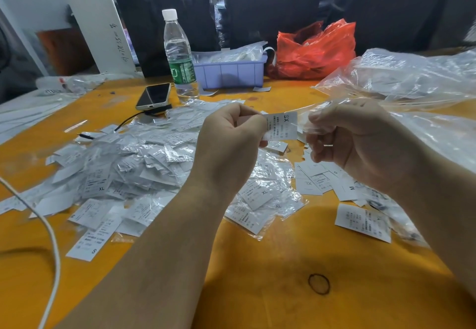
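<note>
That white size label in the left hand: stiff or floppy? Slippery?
Probably light and fairly stiff for its size: the label sticks out flat though the left hand pinches only one edge. The right hand holds a glossy clear sleeve at its other edge, so it may slip against that film.

The size label at centre frame is matt white, paper-like. The clear sleeve touching it is thin, glossy, crinkled plastic film. The table is smooth orange-coated wood with a dull sheen. Upper centre, the tray is matt lilac plastic and the red bag is shiny, wrinkled film.
</note>
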